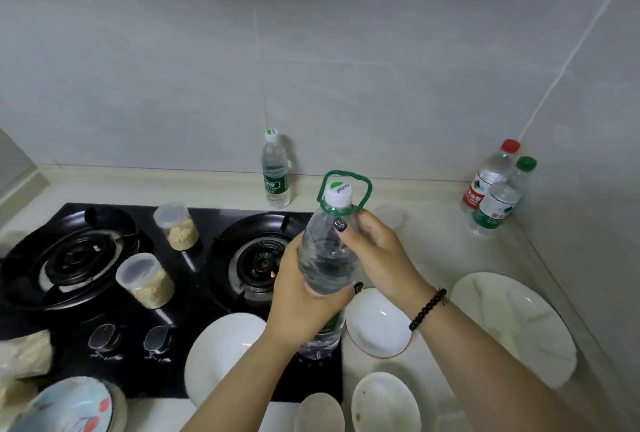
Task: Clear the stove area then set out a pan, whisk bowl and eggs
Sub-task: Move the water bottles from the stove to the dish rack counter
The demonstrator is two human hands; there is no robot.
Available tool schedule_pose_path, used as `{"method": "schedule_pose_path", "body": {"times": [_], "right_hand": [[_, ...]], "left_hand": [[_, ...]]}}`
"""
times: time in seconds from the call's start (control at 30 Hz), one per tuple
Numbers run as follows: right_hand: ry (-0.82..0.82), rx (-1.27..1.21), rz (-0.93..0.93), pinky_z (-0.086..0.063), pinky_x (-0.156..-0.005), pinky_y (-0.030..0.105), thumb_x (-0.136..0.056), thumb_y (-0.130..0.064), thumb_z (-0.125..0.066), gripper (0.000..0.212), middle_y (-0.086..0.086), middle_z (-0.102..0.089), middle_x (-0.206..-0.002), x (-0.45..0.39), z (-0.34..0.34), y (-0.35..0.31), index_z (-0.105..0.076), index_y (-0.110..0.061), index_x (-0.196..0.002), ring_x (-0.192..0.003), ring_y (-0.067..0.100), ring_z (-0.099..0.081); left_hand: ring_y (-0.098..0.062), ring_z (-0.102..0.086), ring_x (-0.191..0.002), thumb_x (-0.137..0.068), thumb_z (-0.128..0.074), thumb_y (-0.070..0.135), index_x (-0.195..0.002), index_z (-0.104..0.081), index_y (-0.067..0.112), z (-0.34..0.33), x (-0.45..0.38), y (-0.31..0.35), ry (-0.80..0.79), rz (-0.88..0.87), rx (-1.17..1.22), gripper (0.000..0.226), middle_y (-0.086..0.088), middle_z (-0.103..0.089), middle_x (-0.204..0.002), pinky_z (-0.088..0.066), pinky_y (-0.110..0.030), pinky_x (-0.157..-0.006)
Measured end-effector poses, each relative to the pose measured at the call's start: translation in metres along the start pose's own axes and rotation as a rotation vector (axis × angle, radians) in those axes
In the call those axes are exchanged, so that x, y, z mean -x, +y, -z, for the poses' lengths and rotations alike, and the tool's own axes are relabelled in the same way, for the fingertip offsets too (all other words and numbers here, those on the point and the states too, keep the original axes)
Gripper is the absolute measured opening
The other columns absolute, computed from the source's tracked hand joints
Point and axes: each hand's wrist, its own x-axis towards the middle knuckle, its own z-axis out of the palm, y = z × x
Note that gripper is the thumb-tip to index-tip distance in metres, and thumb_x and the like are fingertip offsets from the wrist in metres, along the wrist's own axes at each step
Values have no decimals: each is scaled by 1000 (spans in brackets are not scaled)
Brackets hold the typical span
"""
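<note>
A large clear water bottle (329, 258) with a white cap and a green carry handle stands over the right edge of the black gas stove (194, 279). My left hand (298, 296) wraps its lower body. My right hand (374, 251) grips its shoulder just below the cap. Two lidded plastic jars of beige powder sit on the stove between the burners, one (176, 225) farther back and one (147, 281) nearer. A white bowl (221, 352) rests on the stove's front right part.
A small water bottle (276, 172) stands behind the stove by the wall. Two bottles (495, 189) fill the right corner. A red-rimmed bowl (379, 324), a large white plate (516, 324) and smaller dishes (384, 404) lie to the right. A blue patterned bowl (69, 407) sits front left.
</note>
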Motion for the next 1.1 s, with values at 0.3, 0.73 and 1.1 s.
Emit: {"method": "schedule_pose_path", "body": {"times": [0.3, 0.73, 1.1], "right_hand": [[132, 38, -170, -43, -105, 33, -80, -49, -49, 39, -16, -59, -126, 5, 106, 21, -61, -34, -114, -123, 4, -52], [-233, 188, -103, -36, -110, 34, -65, -45, -78, 78, -22, -48, -137, 0, 101, 38, -40, -44, -134, -128, -4, -42], [-71, -134, 77, -45, -98, 57, -61, -15, -88, 91, 13, -57, -131, 21, 109, 19, -39, -9, -136, -123, 32, -55]], "left_hand": [[-4, -65, -102, -50, -92, 16, -110, -55, 53, -33, -21, -18, 117, 72, -133, 80, 15, -66, -110, -55, -22, -82], [-3, -70, -83, -38, -80, 33, -106, -60, 36, -53, -51, 70, 236, 12, -67, 71, 13, -72, -96, -54, -17, -66], [-13, -69, -100, -46, -86, 43, -127, -53, 23, -81, -85, 102, -141, 84, 164, 90, 3, -71, -112, -55, -18, -75]]}}
